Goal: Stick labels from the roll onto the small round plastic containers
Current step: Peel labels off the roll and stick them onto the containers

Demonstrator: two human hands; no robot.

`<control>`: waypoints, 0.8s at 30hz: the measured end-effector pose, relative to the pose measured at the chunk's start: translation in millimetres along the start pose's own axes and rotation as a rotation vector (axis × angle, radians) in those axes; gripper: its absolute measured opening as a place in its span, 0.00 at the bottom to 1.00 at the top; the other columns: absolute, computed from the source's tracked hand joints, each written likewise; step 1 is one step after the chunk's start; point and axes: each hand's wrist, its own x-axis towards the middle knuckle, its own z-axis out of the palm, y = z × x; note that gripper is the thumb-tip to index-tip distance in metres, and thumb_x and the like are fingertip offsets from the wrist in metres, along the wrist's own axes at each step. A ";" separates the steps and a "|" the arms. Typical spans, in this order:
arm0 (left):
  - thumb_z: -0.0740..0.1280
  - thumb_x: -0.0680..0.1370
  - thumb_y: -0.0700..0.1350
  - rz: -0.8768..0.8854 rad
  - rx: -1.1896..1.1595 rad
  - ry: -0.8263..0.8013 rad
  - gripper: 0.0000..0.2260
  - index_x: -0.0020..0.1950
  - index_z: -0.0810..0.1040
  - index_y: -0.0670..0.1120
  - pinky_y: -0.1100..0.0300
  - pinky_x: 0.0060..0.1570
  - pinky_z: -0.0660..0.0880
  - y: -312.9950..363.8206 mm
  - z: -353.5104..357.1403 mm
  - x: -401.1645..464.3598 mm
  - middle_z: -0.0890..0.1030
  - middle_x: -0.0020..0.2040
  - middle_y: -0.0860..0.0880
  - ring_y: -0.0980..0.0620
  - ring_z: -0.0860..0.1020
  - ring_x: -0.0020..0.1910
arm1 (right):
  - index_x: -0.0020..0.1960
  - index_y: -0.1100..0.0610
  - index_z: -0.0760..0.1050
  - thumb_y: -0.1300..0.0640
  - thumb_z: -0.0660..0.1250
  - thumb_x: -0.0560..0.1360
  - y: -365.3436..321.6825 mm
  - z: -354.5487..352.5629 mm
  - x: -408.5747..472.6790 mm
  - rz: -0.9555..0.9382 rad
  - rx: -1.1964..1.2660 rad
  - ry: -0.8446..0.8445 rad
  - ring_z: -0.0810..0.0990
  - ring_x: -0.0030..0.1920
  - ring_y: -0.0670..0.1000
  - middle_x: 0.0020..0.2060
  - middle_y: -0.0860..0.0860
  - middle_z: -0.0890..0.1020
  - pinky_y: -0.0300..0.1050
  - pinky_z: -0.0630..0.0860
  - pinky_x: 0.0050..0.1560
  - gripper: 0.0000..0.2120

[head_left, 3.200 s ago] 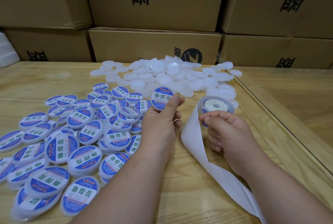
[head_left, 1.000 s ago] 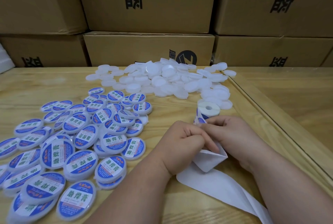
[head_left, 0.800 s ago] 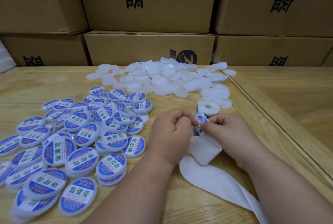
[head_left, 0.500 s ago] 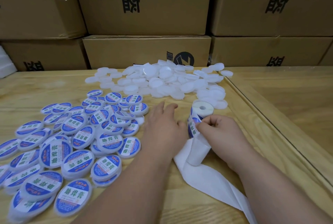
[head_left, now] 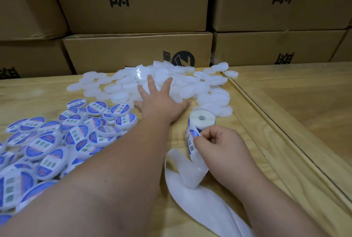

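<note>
- step in hand: fetching a blank. left hand [head_left: 162, 101], fingers spread and released, lies on the unlabelled containers [head_left: 192, 88] heaped at twelve o'clock on the tabletop [head_left: 285, 122].
- right hand [head_left: 221, 145] pinches a label [head_left: 191, 137] off the roll [head_left: 202, 120], at three o'clock.
- next, likely: close on one blank, bring it to the label.
- labelled containers [head_left: 57, 141] at nine o'clock.

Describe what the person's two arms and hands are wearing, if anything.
Nothing shows on either. The left hand and right hand are bare, with no gloves, rings or bracelets visible. Both forearms are uncovered as far as the frame's lower edge, with no sleeve, watch or wristband in view.
</note>
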 end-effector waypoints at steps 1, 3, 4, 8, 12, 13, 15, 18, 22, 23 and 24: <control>0.57 0.62 0.80 -0.007 0.015 -0.018 0.43 0.75 0.53 0.72 0.28 0.68 0.53 1.6 0.2 7.7 0.39 0.82 0.55 0.36 0.42 0.80 | 0.37 0.52 0.75 0.55 0.66 0.72 0.2 0.2 0.1 -0.004 0.005 0.000 0.67 0.23 0.44 0.21 0.43 0.70 0.35 0.63 0.24 0.06; 0.54 0.63 0.81 -0.006 0.051 -0.046 0.41 0.74 0.61 0.69 0.28 0.67 0.54 3.7 1.6 18.8 0.50 0.82 0.54 0.37 0.53 0.79 | 0.36 0.51 0.75 0.54 0.67 0.72 0.4 0.1 1.2 -0.011 0.009 -0.002 0.66 0.23 0.43 0.21 0.43 0.70 0.34 0.62 0.23 0.06; 0.52 0.64 0.81 0.006 0.070 -0.050 0.39 0.73 0.66 0.68 0.30 0.66 0.55 4.4 2.6 21.8 0.55 0.81 0.53 0.38 0.58 0.76 | 0.35 0.50 0.75 0.54 0.67 0.72 0.5 -0.3 2.0 -0.011 0.006 -0.003 0.66 0.23 0.43 0.20 0.43 0.70 0.34 0.62 0.23 0.07; 0.52 0.71 0.75 0.102 0.089 -0.001 0.31 0.69 0.72 0.64 0.39 0.63 0.62 3.2 5.3 15.6 0.69 0.72 0.53 0.41 0.68 0.67 | 0.33 0.48 0.75 0.54 0.67 0.73 -0.2 -1.3 3.1 0.001 0.004 -0.007 0.66 0.23 0.43 0.20 0.43 0.71 0.34 0.62 0.23 0.10; 0.55 0.73 0.72 0.181 0.023 0.007 0.28 0.67 0.75 0.61 0.43 0.65 0.64 0.8 0.1 -11.4 0.71 0.69 0.52 0.42 0.71 0.66 | 0.31 0.50 0.75 0.56 0.68 0.73 -2.7 -1.3 2.9 0.004 0.018 0.004 0.66 0.23 0.44 0.21 0.43 0.71 0.35 0.62 0.24 0.12; 0.54 0.73 0.72 0.205 0.009 -0.001 0.29 0.66 0.76 0.60 0.43 0.65 0.65 0.0 -1.9 -21.1 0.72 0.69 0.52 0.43 0.71 0.66 | 0.32 0.51 0.76 0.56 0.68 0.74 -3.4 -1.4 3.1 0.006 0.017 0.007 0.67 0.24 0.44 0.21 0.44 0.71 0.35 0.63 0.25 0.12; 0.50 0.70 0.72 0.236 -0.026 -0.018 0.32 0.64 0.78 0.59 0.45 0.66 0.66 -3.5 -6.5 -41.5 0.73 0.68 0.51 0.44 0.71 0.66 | 0.32 0.53 0.76 0.58 0.67 0.73 -5.1 -2.3 2.7 0.019 0.012 0.007 0.67 0.24 0.45 0.22 0.45 0.72 0.35 0.63 0.25 0.11; 0.50 0.70 0.69 0.245 -0.084 -0.009 0.30 0.61 0.80 0.58 0.47 0.65 0.70 -12.4 -11.8 -68.0 0.74 0.66 0.52 0.45 0.73 0.65 | 0.33 0.54 0.76 0.58 0.67 0.73 -8.1 -5.6 0.9 0.050 0.021 -0.033 0.68 0.26 0.46 0.25 0.47 0.74 0.40 0.65 0.28 0.10; 0.55 0.73 0.66 0.250 -0.105 0.031 0.25 0.61 0.80 0.58 0.49 0.68 0.67 -22.8 -13.4 -97.6 0.74 0.68 0.52 0.46 0.70 0.69 | 0.30 0.51 0.75 0.58 0.66 0.72 -10.2 -11.3 -3.1 0.075 0.012 -0.061 0.68 0.26 0.46 0.25 0.46 0.73 0.41 0.64 0.30 0.12; 0.54 0.72 0.67 0.245 -0.095 0.036 0.27 0.64 0.79 0.59 0.49 0.71 0.63 -24.9 -13.7 -105.6 0.71 0.72 0.52 0.46 0.66 0.73 | 0.30 0.51 0.76 0.57 0.66 0.72 -10.5 -12.0 -4.8 0.074 0.008 -0.063 0.68 0.26 0.46 0.25 0.45 0.73 0.41 0.64 0.30 0.12; 0.53 0.72 0.68 0.239 -0.083 0.049 0.28 0.66 0.77 0.60 0.47 0.74 0.59 -26.8 -14.1 -113.9 0.67 0.75 0.52 0.46 0.61 0.76 | 0.31 0.51 0.76 0.57 0.66 0.72 -10.6 -12.8 -6.5 0.070 0.008 -0.065 0.68 0.26 0.46 0.25 0.45 0.73 0.41 0.64 0.30 0.11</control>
